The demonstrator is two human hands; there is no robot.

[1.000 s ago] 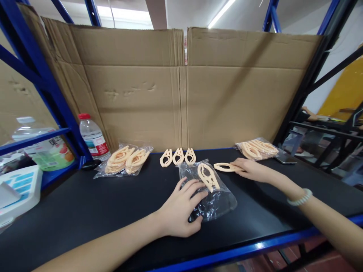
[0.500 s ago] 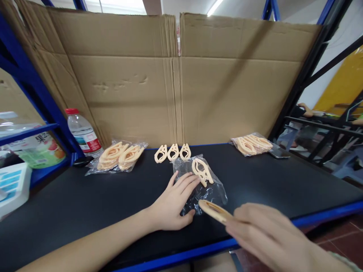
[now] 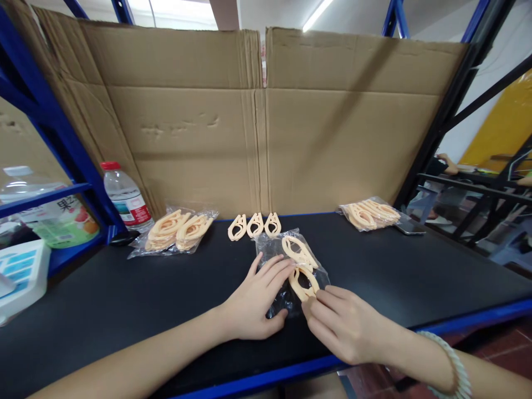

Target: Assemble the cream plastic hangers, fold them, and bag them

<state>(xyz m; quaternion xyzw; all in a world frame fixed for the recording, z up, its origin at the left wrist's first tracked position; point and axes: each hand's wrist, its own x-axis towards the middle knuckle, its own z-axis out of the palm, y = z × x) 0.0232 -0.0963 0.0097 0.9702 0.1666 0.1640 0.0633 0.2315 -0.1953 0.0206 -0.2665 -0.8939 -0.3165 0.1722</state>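
Note:
My left hand (image 3: 253, 299) lies flat on a clear plastic bag (image 3: 272, 252) in the middle of the black shelf top (image 3: 124, 299), pinning it down. One peach plastic clip (image 3: 296, 250) rests on the bag. My right hand (image 3: 344, 324) grips a second peach clip (image 3: 305, 282) by its near end and holds it on the bag just in front of the first one. Three more peach clips (image 3: 254, 225) lie in a row behind the bag, near the cardboard.
A filled bag of clips (image 3: 177, 231) lies at the back left, another (image 3: 369, 214) at the back right beside a phone (image 3: 409, 228). A water bottle (image 3: 124, 198) stands left. Cardboard (image 3: 266, 122) walls the back. The blue shelf edge (image 3: 477, 318) runs along the front.
My right hand picked a clip from the back right, swung it near the front edge, and now sets it on the bag beside the first clip. My left hand stayed on the bag.

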